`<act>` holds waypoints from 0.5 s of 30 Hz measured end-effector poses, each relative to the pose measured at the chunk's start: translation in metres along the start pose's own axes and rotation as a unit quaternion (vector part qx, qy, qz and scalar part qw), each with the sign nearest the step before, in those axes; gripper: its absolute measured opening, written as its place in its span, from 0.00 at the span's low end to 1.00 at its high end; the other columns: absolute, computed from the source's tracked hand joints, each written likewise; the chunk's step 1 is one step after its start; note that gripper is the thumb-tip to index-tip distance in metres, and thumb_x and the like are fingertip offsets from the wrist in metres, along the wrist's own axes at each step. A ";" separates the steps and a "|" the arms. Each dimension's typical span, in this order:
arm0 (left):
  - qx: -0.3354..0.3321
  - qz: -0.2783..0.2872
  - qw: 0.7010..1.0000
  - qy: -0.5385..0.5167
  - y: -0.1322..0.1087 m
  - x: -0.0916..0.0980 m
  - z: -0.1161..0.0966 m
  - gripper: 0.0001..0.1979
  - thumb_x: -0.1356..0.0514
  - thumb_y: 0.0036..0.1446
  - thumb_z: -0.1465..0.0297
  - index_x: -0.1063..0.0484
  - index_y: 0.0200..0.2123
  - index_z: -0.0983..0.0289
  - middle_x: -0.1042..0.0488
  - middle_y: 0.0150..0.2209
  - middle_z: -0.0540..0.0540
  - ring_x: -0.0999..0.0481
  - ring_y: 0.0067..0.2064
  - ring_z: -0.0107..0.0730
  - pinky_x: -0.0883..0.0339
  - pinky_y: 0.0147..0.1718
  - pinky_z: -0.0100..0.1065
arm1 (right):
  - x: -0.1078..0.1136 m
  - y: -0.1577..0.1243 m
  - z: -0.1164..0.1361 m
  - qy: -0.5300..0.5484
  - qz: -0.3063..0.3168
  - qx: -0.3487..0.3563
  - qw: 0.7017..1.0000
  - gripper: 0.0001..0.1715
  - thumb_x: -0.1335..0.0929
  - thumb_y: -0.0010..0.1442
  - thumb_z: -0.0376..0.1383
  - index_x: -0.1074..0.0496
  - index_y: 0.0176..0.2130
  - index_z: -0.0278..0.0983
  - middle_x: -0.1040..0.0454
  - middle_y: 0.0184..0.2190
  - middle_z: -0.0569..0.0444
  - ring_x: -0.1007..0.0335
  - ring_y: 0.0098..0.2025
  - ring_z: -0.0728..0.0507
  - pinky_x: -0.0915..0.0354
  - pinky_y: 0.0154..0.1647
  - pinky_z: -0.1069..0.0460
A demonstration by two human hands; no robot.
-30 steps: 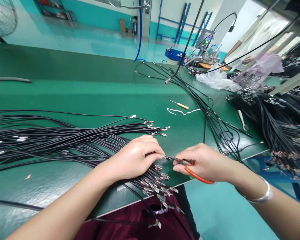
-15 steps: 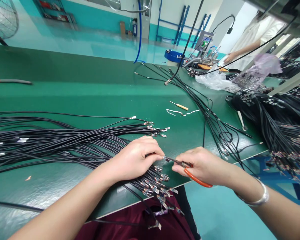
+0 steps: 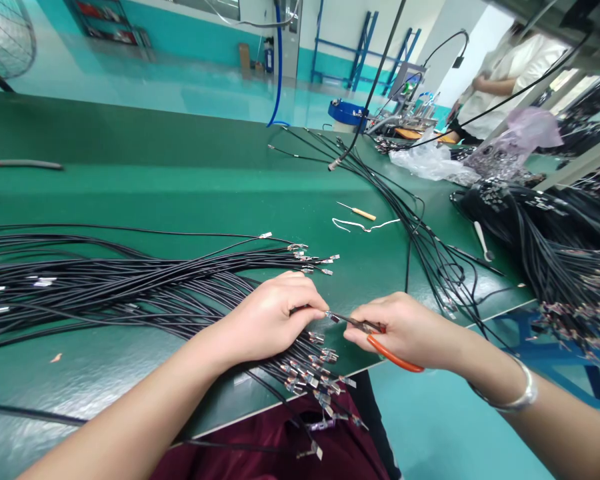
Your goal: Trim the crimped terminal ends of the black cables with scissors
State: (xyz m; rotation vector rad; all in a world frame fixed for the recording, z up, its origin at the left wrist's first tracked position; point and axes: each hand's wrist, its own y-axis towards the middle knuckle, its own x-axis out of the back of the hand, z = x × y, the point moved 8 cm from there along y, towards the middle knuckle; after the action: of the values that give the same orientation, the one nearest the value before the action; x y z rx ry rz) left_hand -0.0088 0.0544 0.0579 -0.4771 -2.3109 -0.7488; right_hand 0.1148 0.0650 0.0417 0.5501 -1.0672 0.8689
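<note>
My left hand (image 3: pixel 283 313) is closed, thumb and fingertips pinching the end of a black cable with a small metal terminal (image 3: pixel 331 316). My right hand (image 3: pixel 397 328) grips a pair of orange-handled pliers (image 3: pixel 395 355). Their thin dark jaws reach left to that terminal; whether they clamp it is too small to tell. Beneath my left hand lies a bundle of black cables (image 3: pixel 145 287), its metal-tipped ends (image 3: pixel 310 377) fanning out past the table's near edge.
On the green table (image 3: pixel 180 173) lie a yellow-handled pick (image 3: pixel 363 213), a white tie (image 3: pixel 370 229) and a white-handled brush-like tool (image 3: pixel 481 239). More cables (image 3: pixel 395 200) run along the right, beside a thick black bundle (image 3: pixel 540 247). A hanging cable (image 3: pixel 375 87) dangles ahead. A person (image 3: pixel 510 80) stands far right.
My hands, the cable end and the pliers stay almost in place. The person at the far right has drawn an arm back and up from the bench.
</note>
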 end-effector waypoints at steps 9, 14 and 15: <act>-0.005 0.004 1.000 0.010 0.001 -0.002 -0.001 0.07 0.42 0.59 0.75 0.24 0.33 0.65 0.25 0.28 0.52 0.28 0.33 0.29 0.35 0.38 0.33 | -0.003 0.000 0.001 -0.013 -0.001 0.009 1.000 0.20 0.38 0.64 0.40 0.39 0.22 0.37 0.47 0.18 0.62 0.56 0.21 0.51 0.54 0.24 0.54; 0.003 0.004 1.000 0.006 0.000 -0.002 0.001 0.07 0.43 0.59 0.74 0.24 0.33 0.63 0.24 0.29 0.52 0.28 0.33 0.30 0.34 0.38 0.34 | -0.006 -0.001 0.002 -0.003 -0.002 0.008 1.000 0.20 0.38 0.63 0.39 0.38 0.21 0.37 0.49 0.17 0.62 0.59 0.21 0.51 0.55 0.23 0.54; 0.005 0.005 1.000 0.005 0.000 -0.002 0.001 0.07 0.43 0.59 0.74 0.24 0.33 0.63 0.24 0.29 0.52 0.28 0.33 0.30 0.34 0.38 0.34 | -0.006 -0.002 0.002 -0.001 -0.002 0.006 1.000 0.20 0.38 0.63 0.39 0.38 0.21 0.37 0.49 0.17 0.62 0.59 0.21 0.50 0.55 0.23 0.54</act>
State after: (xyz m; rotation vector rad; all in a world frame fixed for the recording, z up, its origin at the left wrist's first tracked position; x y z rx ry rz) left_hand -0.0074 0.0548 0.0559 -0.4789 -2.3001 -0.7331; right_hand 0.1139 0.0608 0.0367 0.5638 -1.0633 0.8712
